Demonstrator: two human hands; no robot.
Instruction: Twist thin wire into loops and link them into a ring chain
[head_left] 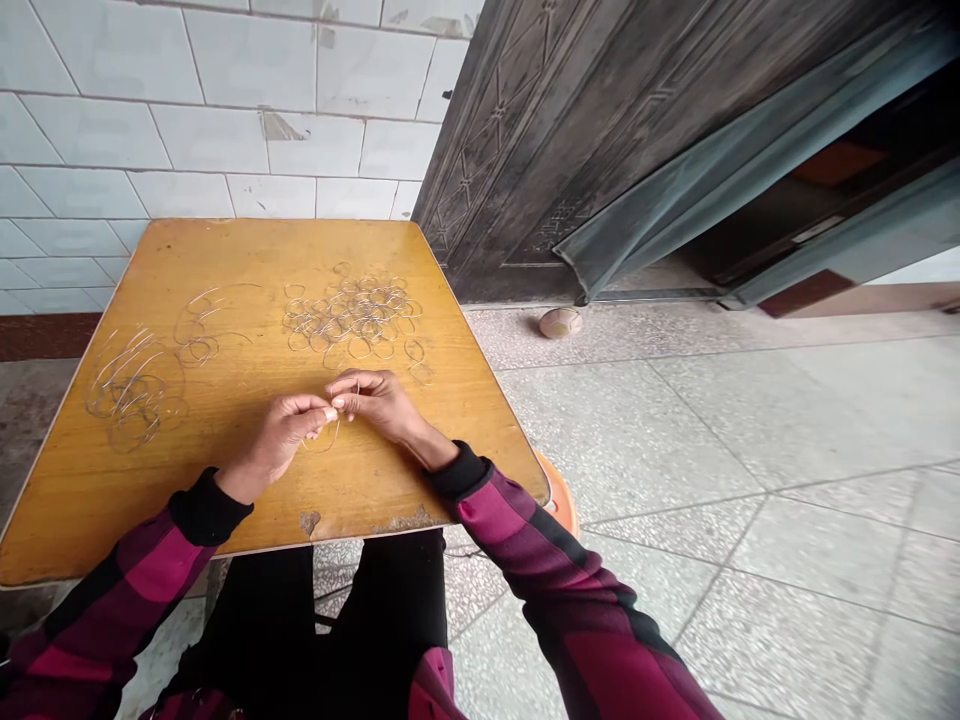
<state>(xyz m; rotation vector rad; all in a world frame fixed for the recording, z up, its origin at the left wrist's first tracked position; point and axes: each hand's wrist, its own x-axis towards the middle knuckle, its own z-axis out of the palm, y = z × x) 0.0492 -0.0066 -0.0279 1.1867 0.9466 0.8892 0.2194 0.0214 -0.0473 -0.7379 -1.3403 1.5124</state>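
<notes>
My left hand point(281, 438) and my right hand point(377, 400) meet over the middle of a yellow wooden table point(247, 500). Both pinch a thin wire loop point(328, 437) between fingertips, the loop hanging just below the fingers against the tabletop. A pile of several silvery wire rings point(352, 315) lies beyond my right hand. A tangle of wire loops point(135, 385) sits at the table's left, and a few looser loops point(199, 325) lie between the two heaps.
A white tiled wall stands behind the table. A dark carved door point(570, 130) is at the right. An orange object point(561, 500) pokes out under the table's right corner. A small round object point(559, 322) lies on the speckled floor.
</notes>
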